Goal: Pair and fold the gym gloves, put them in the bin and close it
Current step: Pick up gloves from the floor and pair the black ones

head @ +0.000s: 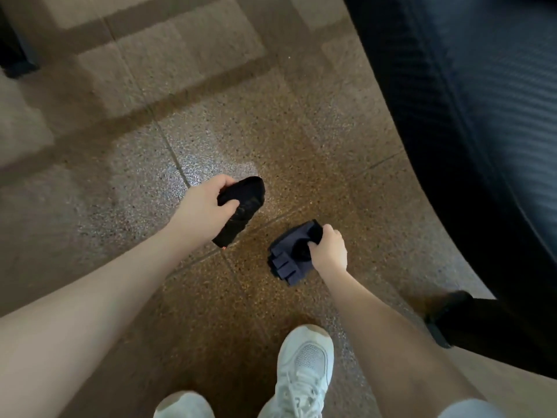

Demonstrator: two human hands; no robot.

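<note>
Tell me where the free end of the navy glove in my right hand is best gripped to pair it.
Probably the finger stubs of the navy glove. The right hand grips its wrist end, so the short fingers hang free at lower left. Come from the left, though the left hand holds the black glove.

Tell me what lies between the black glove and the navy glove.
Nothing but bare speckled floor, crossed by a tile seam. The black glove in the left hand and the navy glove in the right hand stay apart in the head view.
</note>
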